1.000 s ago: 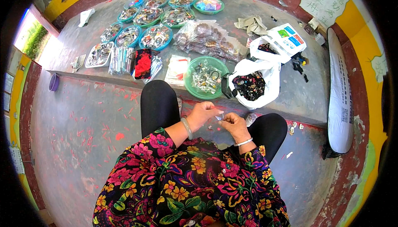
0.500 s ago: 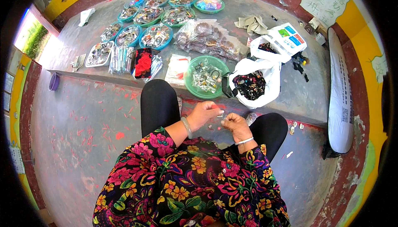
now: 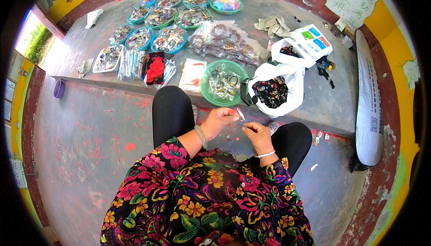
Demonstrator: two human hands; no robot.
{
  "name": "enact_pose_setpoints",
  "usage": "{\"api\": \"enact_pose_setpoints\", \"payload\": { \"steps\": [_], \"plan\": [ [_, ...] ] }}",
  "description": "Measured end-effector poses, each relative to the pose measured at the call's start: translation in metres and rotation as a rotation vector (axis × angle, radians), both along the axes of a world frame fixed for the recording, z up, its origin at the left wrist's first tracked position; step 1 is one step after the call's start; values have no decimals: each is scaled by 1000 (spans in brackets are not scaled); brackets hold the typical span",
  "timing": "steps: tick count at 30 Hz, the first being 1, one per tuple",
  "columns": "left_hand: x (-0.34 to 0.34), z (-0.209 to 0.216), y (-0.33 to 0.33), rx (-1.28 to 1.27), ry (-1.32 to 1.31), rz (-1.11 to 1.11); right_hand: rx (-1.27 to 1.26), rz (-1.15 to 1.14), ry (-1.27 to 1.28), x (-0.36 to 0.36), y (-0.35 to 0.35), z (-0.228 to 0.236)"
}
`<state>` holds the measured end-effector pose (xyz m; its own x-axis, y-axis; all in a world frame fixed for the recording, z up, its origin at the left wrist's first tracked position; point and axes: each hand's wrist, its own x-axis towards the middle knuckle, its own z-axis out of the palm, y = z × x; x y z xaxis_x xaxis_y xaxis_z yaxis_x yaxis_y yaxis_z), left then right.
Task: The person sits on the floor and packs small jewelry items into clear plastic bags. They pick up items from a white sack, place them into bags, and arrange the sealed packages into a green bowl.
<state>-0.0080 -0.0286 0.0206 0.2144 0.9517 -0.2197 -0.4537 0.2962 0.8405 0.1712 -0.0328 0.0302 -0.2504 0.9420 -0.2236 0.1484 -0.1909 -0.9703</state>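
My left hand (image 3: 218, 120), with a pale bangle at its wrist, pinches a small whitish, shiny packet (image 3: 241, 114) between thumb and fingertips above my lap. It tilts upward from the fingers, and its contents are too small to tell. Just right of it and slightly nearer, my right hand (image 3: 259, 137) has thumb and forefinger pressed together at the packet's lower end. Whatever they pinch is too small to make out. Beyond both hands, a green basin (image 3: 206, 97) holds several small clear packets and dark rings. A white plastic bag (image 3: 294, 97) of dark, colourful hair ties stands right of it.
The basin and bag sit on a raised concrete ledge (image 3: 332, 106). Several filled baskets, a blue one (image 3: 169, 39) among them, stand at the back left. Clear bags (image 3: 224, 41) lie behind the basin. A white packet stack (image 3: 192, 75) is left of it. Red scraps litter the floor.
The small packet now sticks up more visibly from my left fingertips. My right hand has shifted slightly right, and the left has risen a little.
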Motion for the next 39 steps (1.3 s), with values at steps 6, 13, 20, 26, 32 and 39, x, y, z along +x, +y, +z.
{"api": "enact_pose_setpoints", "payload": {
  "steps": [6, 13, 20, 26, 32, 39],
  "plan": [
    [5, 11, -4, -35, -33, -158, -2, -87, 67, 4, 1, -5],
    [3, -7, -3, -66, 157, -167, -118, -145, 195, 2, 3, -10],
    [2, -6, -3, -77, 212, -158, -143, -113, 224, 3, 5, -18],
    [2, -6, -4, -98, 310, -159, -183, -59, 244, 5, 5, -24],
    [4, 4, -5, -88, 366, -134, -211, -50, 269, 4, 4, -21],
    [2, -4, -3, 89, 725, -120, 900, -169, -378, -3, -1, 30]
  ]
}}
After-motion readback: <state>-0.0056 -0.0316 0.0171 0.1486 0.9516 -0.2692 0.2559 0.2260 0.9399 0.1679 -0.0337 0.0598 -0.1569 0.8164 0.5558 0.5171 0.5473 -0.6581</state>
